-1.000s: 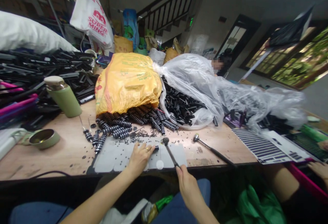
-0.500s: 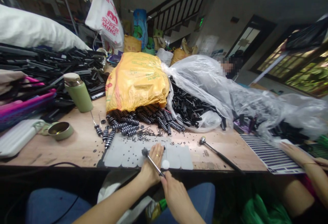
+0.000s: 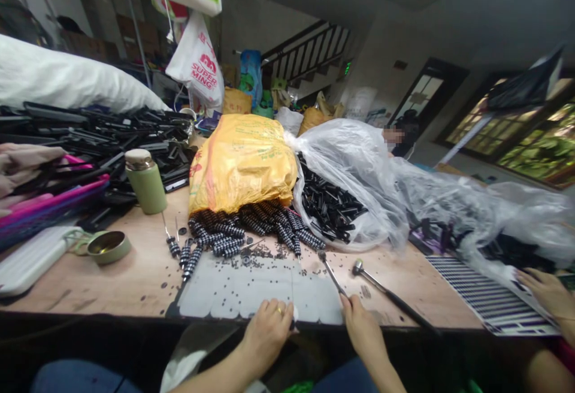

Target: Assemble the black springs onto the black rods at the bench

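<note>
My right hand (image 3: 363, 326) is closed round the handle of a small hammer (image 3: 332, 274), its head over the board's right side. At the table's front edge my left hand (image 3: 269, 328) is closed, its fingers curled down; a bit of something dark shows by the fingertips, too hidden to name. Under and beyond both hands lies a pale grey board (image 3: 224, 291) with small dark bits scattered over it. Behind it, black-and-white ridged rods (image 3: 224, 243) are piled at the mouth of a yellow sack (image 3: 242, 165).
A second hammer (image 3: 395, 296) lies to the right. On the left stand a green flask (image 3: 147, 183), its cup (image 3: 108, 248) and a white case (image 3: 38, 261). A clear plastic bag (image 3: 359, 159) holds black parts. Another person's hand (image 3: 545, 291) rests by a striped sheet (image 3: 485, 297).
My right hand has swung the hammer to the right, away from my left hand. My left hand has come back to the table edge and its fingers have curled. The view has tilted up.
</note>
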Tool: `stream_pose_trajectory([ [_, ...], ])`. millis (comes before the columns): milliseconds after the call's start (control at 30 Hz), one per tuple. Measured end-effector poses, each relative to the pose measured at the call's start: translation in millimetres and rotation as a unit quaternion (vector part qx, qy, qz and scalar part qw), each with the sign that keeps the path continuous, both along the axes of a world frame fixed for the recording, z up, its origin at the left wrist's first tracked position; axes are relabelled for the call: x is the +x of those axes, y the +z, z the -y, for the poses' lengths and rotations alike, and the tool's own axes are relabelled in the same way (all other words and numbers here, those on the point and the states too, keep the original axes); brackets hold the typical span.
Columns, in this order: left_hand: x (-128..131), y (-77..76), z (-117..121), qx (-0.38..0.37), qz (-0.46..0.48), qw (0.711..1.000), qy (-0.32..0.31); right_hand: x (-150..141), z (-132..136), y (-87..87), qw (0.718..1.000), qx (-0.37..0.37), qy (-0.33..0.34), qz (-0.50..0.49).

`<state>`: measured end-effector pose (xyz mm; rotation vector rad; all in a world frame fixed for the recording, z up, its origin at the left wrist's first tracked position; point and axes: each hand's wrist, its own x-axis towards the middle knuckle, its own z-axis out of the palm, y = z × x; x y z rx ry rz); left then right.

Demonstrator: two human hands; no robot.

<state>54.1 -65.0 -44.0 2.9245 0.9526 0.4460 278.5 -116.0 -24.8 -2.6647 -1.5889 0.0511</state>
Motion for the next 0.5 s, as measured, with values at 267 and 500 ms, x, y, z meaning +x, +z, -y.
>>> stream_pose_trajectory([
  [267, -63.8, 66.3, -134.0, -0.065, 0.037, 0.903, 0.423, 20.5, -46.4, 7.5, 0.985, 0.152, 0.048, 0.069],
  [500, -61.3, 64.0, -211.6, -0.143, 0.025, 0.861, 0.488, 26.5, -183.3, 32.6, 0.975, 0.210, 0.014, 0.065],
])
